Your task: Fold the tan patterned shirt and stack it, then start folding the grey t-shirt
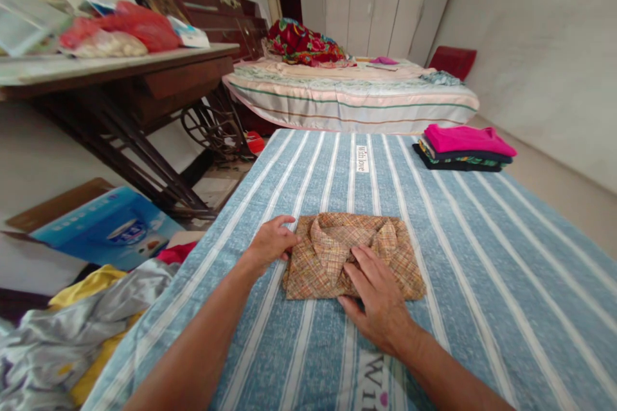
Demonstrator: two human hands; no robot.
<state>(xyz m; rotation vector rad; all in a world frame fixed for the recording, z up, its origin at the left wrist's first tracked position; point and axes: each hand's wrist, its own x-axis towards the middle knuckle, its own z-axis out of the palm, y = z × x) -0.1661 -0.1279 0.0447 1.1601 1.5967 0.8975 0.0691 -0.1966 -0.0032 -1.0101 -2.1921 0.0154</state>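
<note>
Seeing a plaid shirt (330,260) folded longways left-to-right on the striped sheet (463,282), under a loosely open right hand (378,298), with left hand (274,241) at its left end, can't tell if pinching.

The shirt (328,263) is a fine crisscross of brown, orange and yellow. The sheet (482,308) is mottled blue with white stripes and dark lettering. The stack (466,149) runs from hot pink on top through dark navy and a dark green print to black. The bedcover (357,103) is pale with green and brown stripes; the quilt (306,43), red with multicoloured flowers. The bag (144,26) is red, the box (103,225) mostly blue, the wardrobe (357,0) off-white.
</note>
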